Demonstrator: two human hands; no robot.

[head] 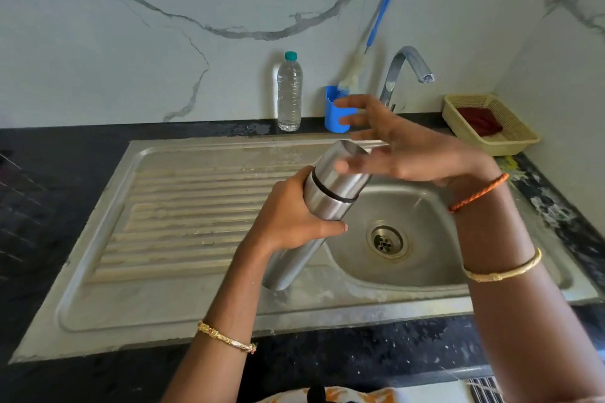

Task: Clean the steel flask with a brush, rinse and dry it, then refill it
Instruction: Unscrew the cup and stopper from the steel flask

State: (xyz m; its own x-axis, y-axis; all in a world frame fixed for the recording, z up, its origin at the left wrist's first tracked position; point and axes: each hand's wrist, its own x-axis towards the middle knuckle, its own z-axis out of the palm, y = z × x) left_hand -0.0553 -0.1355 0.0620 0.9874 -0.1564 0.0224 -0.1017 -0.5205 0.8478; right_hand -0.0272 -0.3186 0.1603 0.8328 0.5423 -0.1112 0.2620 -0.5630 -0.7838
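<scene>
Behind the sink [196, 304], by the wall, you have a water bottle [289, 91], a blue cup [334, 108] with the brush [376, 20], and the tap [406, 69]. Your left hand [294, 216] grips the steel flask [330, 203] over the basin edge, tilted, cap end up and right. Your right hand [406, 147] hovers at the cap, fingers spread.

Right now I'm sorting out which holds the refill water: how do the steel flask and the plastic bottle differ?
The steel flask is opaque metal; the plastic bottle is clear, with water showing inside. The flask is tilted over the sink, gripped by the left hand; the bottle stands upright on the counter by the wall, untouched. The flask's cap is steel; the bottle's is teal. Both are tall, capped cylinders.
</scene>
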